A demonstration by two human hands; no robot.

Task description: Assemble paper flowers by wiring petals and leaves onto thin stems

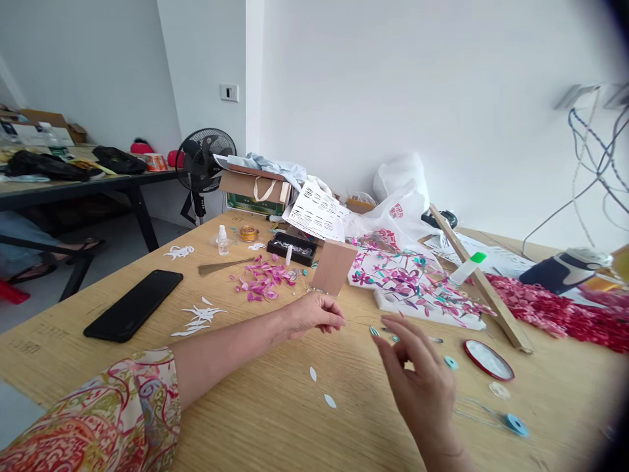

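- A small teal leaf-shaped piece (374, 331) is seen at the right thumb tip, above the middle of the surface (265, 406); whether it is gripped or lies behind the fingers cannot be told.
- The right hand (425, 373) is held with fingers bent and thumb brought near the index fingertip.
- The left hand (314, 314) is held just beyond the middle, its fingers curled closed against the thumb; whether anything thin is pinched there cannot be told.
- On the near side of the hands, 2 white petal-shaped pieces (329, 400) are laid flat.
- Beyond the left hand, 1 wooden block (335, 269) is stood upright, with pink petals (265, 280) scattered to its left.
- Toward the right edge, pink flower sprays (417, 282) are spread over white foam (442, 316), and 1 wooden bar (476, 282) is laid aslant beside them.
- Nearer that edge, 1 blue spool (516, 425) and a red heap (535, 305) are seen.
- By the left edge, 1 black phone (133, 306) is placed.
- At the far left corner, a box (253, 190) is topped with cloth.
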